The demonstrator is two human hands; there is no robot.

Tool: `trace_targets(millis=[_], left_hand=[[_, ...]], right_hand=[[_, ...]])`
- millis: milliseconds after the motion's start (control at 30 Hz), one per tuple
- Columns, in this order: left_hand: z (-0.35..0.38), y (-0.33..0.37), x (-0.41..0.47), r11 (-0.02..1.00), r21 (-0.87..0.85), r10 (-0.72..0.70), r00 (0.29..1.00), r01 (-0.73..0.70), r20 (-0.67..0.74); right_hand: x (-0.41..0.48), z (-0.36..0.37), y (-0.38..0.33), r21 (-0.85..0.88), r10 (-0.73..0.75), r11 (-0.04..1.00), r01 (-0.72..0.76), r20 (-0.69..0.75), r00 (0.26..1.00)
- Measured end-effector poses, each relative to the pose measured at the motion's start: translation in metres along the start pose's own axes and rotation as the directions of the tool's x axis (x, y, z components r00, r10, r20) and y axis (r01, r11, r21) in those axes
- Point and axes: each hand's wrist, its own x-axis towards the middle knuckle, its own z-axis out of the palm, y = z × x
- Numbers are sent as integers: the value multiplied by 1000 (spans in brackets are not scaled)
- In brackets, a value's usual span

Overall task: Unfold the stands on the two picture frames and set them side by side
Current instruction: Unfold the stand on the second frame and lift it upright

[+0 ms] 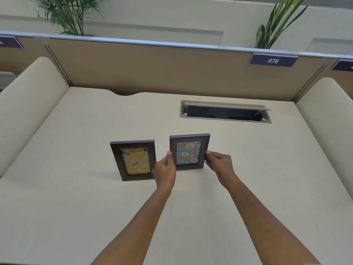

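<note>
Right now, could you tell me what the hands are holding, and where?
Both hands, left hand and right hand, grip the dark wooden doughnut-print picture frame by its two side edges.

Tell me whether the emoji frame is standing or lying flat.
Standing: the emoji frame is upright on the desk, no hand touching it.

Even soft light, faint shadows, wide-angle bowing

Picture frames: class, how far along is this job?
Done: the emoji frame stands upright on the desk. In hand: the left hand and right hand hold the doughnut frame beside it. Left: letting go and checking it stands; stands aren't visible.
</note>
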Motion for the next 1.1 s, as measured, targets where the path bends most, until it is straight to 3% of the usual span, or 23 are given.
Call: trace_targets(millis=[1100], left_hand=[[-9,-8,9,995,88,56,998,-55,-6]], right_hand=[[-3,5,29,-154,-106,983,97,-51,993]])
